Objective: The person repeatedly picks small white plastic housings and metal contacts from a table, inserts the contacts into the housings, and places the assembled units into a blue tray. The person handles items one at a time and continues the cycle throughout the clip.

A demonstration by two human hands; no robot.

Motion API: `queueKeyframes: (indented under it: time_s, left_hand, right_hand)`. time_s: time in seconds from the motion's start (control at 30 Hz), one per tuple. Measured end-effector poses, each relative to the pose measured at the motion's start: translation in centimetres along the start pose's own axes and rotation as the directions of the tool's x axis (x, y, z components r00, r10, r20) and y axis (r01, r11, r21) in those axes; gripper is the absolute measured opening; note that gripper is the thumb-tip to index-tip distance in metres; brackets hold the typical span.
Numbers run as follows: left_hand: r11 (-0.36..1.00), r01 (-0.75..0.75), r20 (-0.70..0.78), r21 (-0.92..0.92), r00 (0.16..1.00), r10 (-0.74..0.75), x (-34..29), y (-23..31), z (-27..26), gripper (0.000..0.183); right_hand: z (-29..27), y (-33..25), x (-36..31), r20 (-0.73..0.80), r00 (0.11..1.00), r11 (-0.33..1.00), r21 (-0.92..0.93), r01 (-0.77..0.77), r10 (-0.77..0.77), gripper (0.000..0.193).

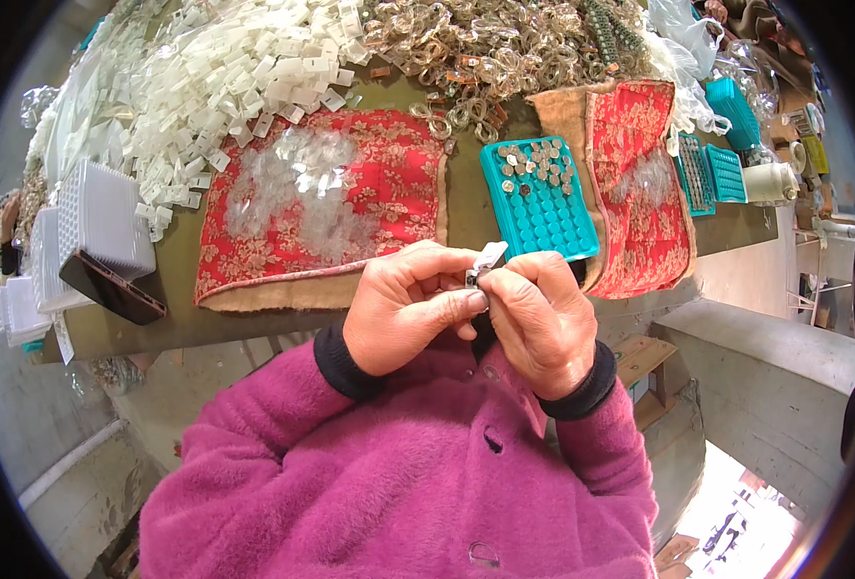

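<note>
My left hand (pixel 403 307) and my right hand (pixel 541 323) meet in front of my chest, fingers closed in a pinch. Between their fingertips is a small silver-and-dark piece (pixel 473 278), too small to name. A small white plastic tag (pixel 490 255) sticks up beside it, by the fingers of my right hand. Just beyond my right hand lies a teal tray (pixel 533 227) with round wells. Several small round metal discs (pixel 537 166) sit in its far part. A red floral cloth pad (pixel 389 212) lies beyond my left hand, with small clear plastic pieces (pixel 302 183) on it.
White plastic tags (pixel 263 68) are heaped at the far left, and clear looped bands (pixel 485 48) at the far middle. A second red floral pad (pixel 640 183) lies at right, near more teal trays (pixel 727 174). White ribbed trays (pixel 109 217) and a dark phone-like slab (pixel 112 288) stand at left.
</note>
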State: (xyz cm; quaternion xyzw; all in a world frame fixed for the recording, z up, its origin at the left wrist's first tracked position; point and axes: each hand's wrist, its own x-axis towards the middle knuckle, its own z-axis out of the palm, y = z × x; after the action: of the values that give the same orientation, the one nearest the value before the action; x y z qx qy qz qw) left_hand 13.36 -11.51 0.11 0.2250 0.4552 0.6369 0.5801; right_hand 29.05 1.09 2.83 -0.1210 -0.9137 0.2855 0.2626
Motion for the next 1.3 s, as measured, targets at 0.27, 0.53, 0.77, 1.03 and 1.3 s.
queueKeyframes:
  time_s: [0.27, 0.53, 0.77, 1.03, 1.3]
  left_hand:
    - [0.994, 0.081, 0.010, -0.077, 0.997, -0.080, -0.5, -0.1, -0.5, 0.030]
    - [0.993, 0.063, 0.039, -0.098, 0.997, -0.059, -0.4, -0.7, -1.0, 0.029]
    - [1.000, -0.009, 0.047, -0.001, 0.999, 0.009, -0.7, 0.0, -0.8, 0.028]
    - [0.987, 0.067, -0.039, -0.145, 0.997, -0.073, 0.3, 0.1, -2.1, 0.022]
    - [0.940, 0.125, -0.023, -0.317, 0.990, -0.139, 0.9, -0.3, -2.5, 0.030]
  right_hand:
    - [0.6, -0.8, -0.3, -0.047, 0.997, 0.998, 0.022, -0.061, 0.062, 0.032]
    - [0.4, -1.3, -0.5, -0.128, 0.991, 0.998, 0.047, -0.031, 0.037, 0.032]
    - [0.3, -0.2, 0.2, 0.021, 0.980, 0.976, -0.095, 0.197, -0.196, 0.036]
    - [-1.1, 4.0, 3.5, -0.113, 0.990, 0.957, -0.266, -0.117, 0.090, 0.022]
    - [0.0, 5.8, 4.9, -0.042, 0.992, 0.916, -0.381, -0.124, 0.118, 0.012]
